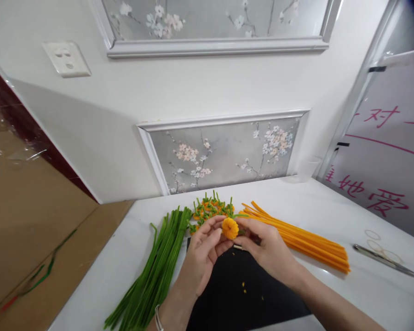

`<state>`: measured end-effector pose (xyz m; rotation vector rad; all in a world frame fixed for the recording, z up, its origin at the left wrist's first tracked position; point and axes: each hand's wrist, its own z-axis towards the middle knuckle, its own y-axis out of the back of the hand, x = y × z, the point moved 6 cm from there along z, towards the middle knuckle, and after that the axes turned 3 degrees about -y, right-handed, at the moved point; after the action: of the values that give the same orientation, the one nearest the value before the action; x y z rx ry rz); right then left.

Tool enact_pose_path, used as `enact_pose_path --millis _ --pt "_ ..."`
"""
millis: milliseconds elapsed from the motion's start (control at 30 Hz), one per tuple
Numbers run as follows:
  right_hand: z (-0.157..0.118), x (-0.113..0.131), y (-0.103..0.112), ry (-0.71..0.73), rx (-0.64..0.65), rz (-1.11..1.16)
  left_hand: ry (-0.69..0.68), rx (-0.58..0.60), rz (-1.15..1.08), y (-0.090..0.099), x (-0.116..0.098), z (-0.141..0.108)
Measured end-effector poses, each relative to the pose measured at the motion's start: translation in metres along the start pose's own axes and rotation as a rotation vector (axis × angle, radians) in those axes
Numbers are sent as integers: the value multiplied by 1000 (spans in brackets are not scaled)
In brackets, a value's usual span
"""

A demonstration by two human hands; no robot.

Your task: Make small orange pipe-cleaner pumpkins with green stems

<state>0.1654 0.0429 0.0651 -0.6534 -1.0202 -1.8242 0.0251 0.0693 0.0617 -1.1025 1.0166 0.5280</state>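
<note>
A small ribbed orange pipe-cleaner pumpkin [230, 228] is held up over the black mat, its round face towards me. My left hand [207, 241] pinches it from the left with thumb and fingers. On its other side my right hand [262, 241] is closed, with a bit of green pipe cleaner [242, 232] showing between the fingertips; the fingers partly hide it. Just behind the hands stand several finished orange pumpkins with green stems [212, 207].
Green pipe cleaners [158, 271] lie bundled at left, orange ones [303, 236] at right. Tweezers [384, 260] and rubber bands [374, 243] rest farther right. Orange scraps [244, 287] dot the black mat [224, 301]. A cardboard box [31, 230] borders the white table [334, 299]; a wall stands behind.
</note>
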Motion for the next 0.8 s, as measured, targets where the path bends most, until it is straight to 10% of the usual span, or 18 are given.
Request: enact_pose_path --millis 333,800 --pt "-13 29 2 441 -90 -715 -72 -101 463 3 -5 2" --pt "-3 41 18 445 -55 -636 -68 -121 208 7 -2 4"
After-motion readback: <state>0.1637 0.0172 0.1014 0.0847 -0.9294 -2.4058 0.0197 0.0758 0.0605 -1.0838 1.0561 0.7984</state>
